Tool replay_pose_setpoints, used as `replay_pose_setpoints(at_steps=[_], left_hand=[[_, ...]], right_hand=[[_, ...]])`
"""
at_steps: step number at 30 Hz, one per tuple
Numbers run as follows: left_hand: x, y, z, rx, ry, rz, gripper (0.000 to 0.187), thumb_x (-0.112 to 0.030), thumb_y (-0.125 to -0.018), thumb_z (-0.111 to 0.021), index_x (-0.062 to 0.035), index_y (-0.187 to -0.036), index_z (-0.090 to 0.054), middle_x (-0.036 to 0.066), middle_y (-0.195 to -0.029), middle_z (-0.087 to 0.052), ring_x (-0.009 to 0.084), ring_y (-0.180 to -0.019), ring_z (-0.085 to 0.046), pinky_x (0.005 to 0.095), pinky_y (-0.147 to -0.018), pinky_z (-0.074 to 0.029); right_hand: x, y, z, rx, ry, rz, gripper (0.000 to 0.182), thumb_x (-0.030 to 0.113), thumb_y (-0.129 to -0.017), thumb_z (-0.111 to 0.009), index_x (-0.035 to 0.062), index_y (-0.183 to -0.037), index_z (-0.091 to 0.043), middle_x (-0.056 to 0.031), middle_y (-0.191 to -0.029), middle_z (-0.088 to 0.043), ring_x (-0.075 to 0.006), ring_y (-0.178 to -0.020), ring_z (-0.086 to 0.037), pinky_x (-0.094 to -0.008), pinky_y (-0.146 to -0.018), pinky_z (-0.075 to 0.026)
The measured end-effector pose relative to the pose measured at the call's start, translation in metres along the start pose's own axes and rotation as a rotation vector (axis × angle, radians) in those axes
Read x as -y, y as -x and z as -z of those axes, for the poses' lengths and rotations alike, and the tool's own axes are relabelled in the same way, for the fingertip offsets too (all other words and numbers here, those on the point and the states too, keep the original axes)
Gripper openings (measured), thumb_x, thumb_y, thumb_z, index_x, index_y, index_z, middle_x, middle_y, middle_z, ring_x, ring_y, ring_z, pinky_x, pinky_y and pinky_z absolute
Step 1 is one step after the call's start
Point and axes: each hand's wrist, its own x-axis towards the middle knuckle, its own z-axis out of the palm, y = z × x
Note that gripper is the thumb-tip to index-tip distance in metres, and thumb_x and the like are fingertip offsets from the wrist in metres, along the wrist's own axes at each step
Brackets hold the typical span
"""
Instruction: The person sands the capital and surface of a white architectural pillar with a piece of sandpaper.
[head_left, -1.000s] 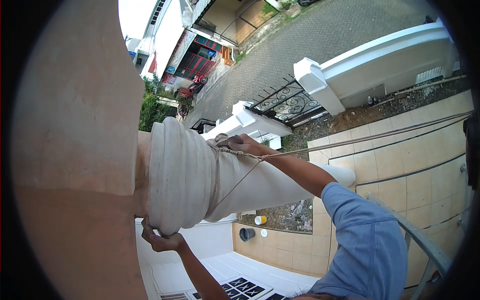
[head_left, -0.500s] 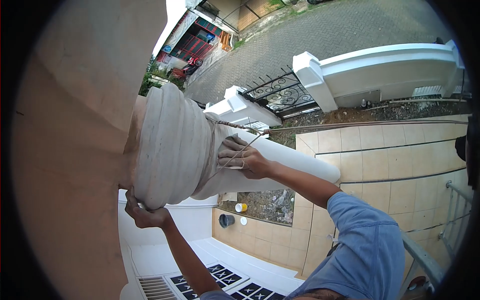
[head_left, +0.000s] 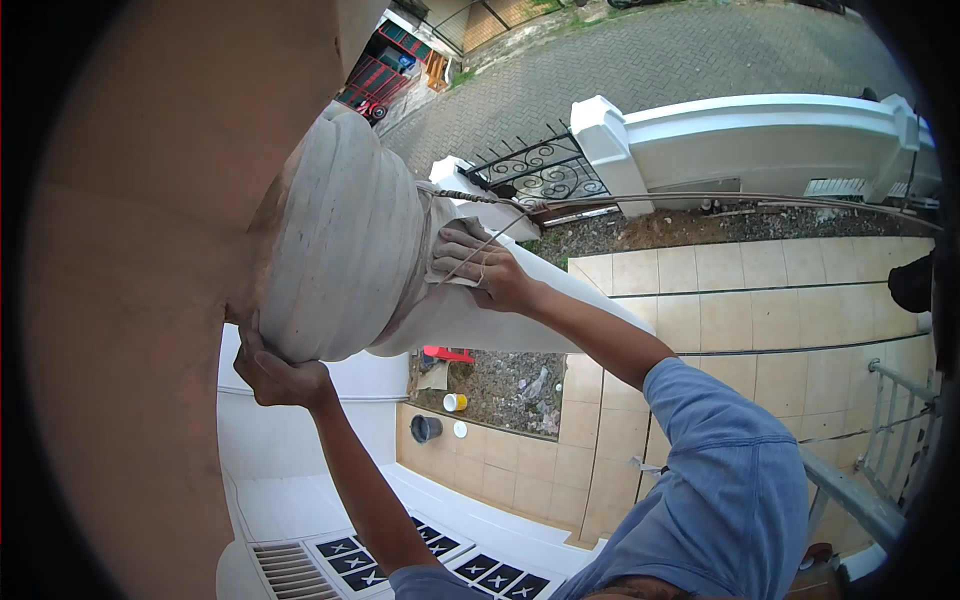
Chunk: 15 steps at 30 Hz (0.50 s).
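Note:
A pale ringed column capital [head_left: 335, 240] meets the brownish surface [head_left: 140, 250] above it. My left hand [head_left: 282, 378] grips the capital's lower edge beside that surface, fingers curled round it. My right hand [head_left: 485, 265] presses a grey sheet or cloth [head_left: 462, 232] against the white column shaft [head_left: 560, 300], just beyond the capital, fingers bent over it. A rope [head_left: 500, 200] is tied round the neck of the column and runs off to the right, with a thin strand crossing my right hand.
Far below are a tiled floor [head_left: 740, 305], a dark bucket [head_left: 426, 429], a yellow and white tub [head_left: 455, 402] and a red object [head_left: 448, 354]. Metal scaffold rails [head_left: 850, 495] stand at lower right. A white wall [head_left: 760, 120] and black gate [head_left: 540, 168] border the paved street.
The view has shifted, so the ground objects sit higher and further left, and the red object now shows. Both hands remain at the capital and column.

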Motion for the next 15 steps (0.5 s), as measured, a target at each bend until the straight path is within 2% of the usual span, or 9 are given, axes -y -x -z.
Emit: replay_pose_setpoints(at_steps=[1, 3, 5, 7, 10, 12, 13, 14, 15], left_hand=[[0.002, 0.003, 0.002, 0.000, -0.005, 0.016, 0.058, -0.032, -0.103, -0.023, -0.0006, -0.104, -0.072, 0.012, -0.103, -0.072, 0.0244, -0.091, -0.063, 0.0335, -0.071, -0.059], [0.006, 0.004, -0.002, 0.024, -0.032, 0.012, 0.064, -0.039, -0.106, -0.019, -0.0019, -0.111, -0.071, 0.013, -0.106, -0.070, 0.0247, -0.097, -0.064, 0.0368, -0.081, -0.058], [0.002, 0.002, -0.001, 0.004, -0.015, 0.018, 0.060, -0.035, -0.104, -0.022, -0.0016, -0.107, -0.071, 0.012, -0.104, -0.072, 0.0234, -0.093, -0.063, 0.0348, -0.077, -0.058], [-0.002, 0.000, -0.003, -0.020, 0.009, 0.024, 0.056, -0.030, -0.103, -0.025, -0.0013, -0.104, -0.072, 0.010, -0.102, -0.073, 0.0221, -0.089, -0.063, 0.0329, -0.072, -0.058], [0.003, 0.000, -0.001, -0.003, -0.022, 0.038, 0.054, -0.029, -0.102, -0.026, 0.0000, -0.104, -0.072, 0.011, -0.102, -0.074, 0.0238, -0.087, -0.064, 0.0339, -0.074, -0.056], [0.005, -0.001, -0.004, -0.064, -0.043, -0.094, 0.051, -0.027, -0.100, -0.030, 0.0018, -0.104, -0.073, 0.011, -0.104, -0.074, 0.0267, -0.087, -0.064, 0.0354, -0.081, -0.053], [0.009, 0.000, -0.006, -0.061, -0.065, -0.072, 0.051, -0.027, -0.100, -0.030, 0.0018, -0.104, -0.073, 0.011, -0.104, -0.074, 0.0267, -0.087, -0.064, 0.0354, -0.081, -0.053], [0.015, 0.001, -0.007, -0.087, -0.114, -0.164, 0.047, -0.025, -0.102, -0.032, 0.0000, -0.105, -0.071, 0.010, -0.101, -0.074, 0.0261, -0.084, -0.065, 0.0352, -0.077, -0.055], [0.021, 0.000, -0.006, -0.116, -0.165, -0.264, 0.043, -0.022, -0.103, -0.033, -0.0018, -0.106, -0.070, 0.009, -0.098, -0.074, 0.0255, -0.081, -0.066, 0.0350, -0.072, -0.057]], right_hand=[[0.007, 0.005, -0.008, -0.060, 0.071, -0.018, 0.046, 0.003, -0.069, -0.069, 0.0141, -0.114, -0.071, -0.0046, -0.126, -0.066, -0.0263, -0.129, -0.055, -0.0441, -0.112, -0.040], [0.044, 0.023, -0.020, 0.095, 0.056, 0.156, 0.039, 0.008, -0.076, -0.066, 0.0150, -0.114, -0.071, -0.0046, -0.127, -0.066, -0.0232, -0.128, -0.056, -0.0410, -0.112, -0.040], [0.065, 0.040, -0.043, 0.337, 0.208, 0.271, 0.035, 0.019, -0.085, -0.061, 0.0207, -0.119, -0.070, 0.0066, -0.133, -0.062, -0.0138, -0.129, -0.053, -0.0366, -0.110, -0.041], [0.052, 0.044, -0.043, 0.310, 0.304, 0.360, 0.037, 0.020, -0.084, -0.063, 0.0215, -0.120, -0.069, 0.0098, -0.132, -0.062, -0.0137, -0.128, -0.054, -0.0372, -0.110, -0.040], [0.042, 0.039, -0.029, 0.218, 0.151, 0.296, 0.036, 0.020, -0.083, -0.064, 0.0221, -0.119, -0.070, 0.0105, -0.132, -0.062, -0.0129, -0.129, -0.053, -0.0386, -0.111, -0.039], [0.043, 0.047, -0.032, 0.221, 0.178, 0.234, 0.036, 0.019, -0.083, -0.064, 0.0222, -0.118, -0.070, 0.0095, -0.132, -0.062, -0.0138, -0.128, -0.054, -0.0396, -0.110, -0.040], [0.046, 0.052, -0.037, 0.207, 0.213, 0.157, 0.036, 0.019, -0.083, -0.064, 0.0224, -0.118, -0.071, 0.0085, -0.132, -0.062, -0.0147, -0.128, -0.054, -0.0406, -0.109, -0.040], [0.052, 0.053, -0.043, 0.132, 0.243, 0.147, 0.036, 0.020, -0.080, -0.066, 0.0215, -0.116, -0.071, 0.0051, -0.133, -0.062, -0.0172, -0.128, -0.053, -0.0413, -0.109, -0.039], [0.059, 0.052, -0.053, 0.147, 0.221, 0.159, 0.036, 0.020, -0.080, -0.066, 0.0215, -0.116, -0.071, 0.0051, -0.133, -0.062, -0.0172, -0.128, -0.053, -0.0413, -0.109, -0.039]])
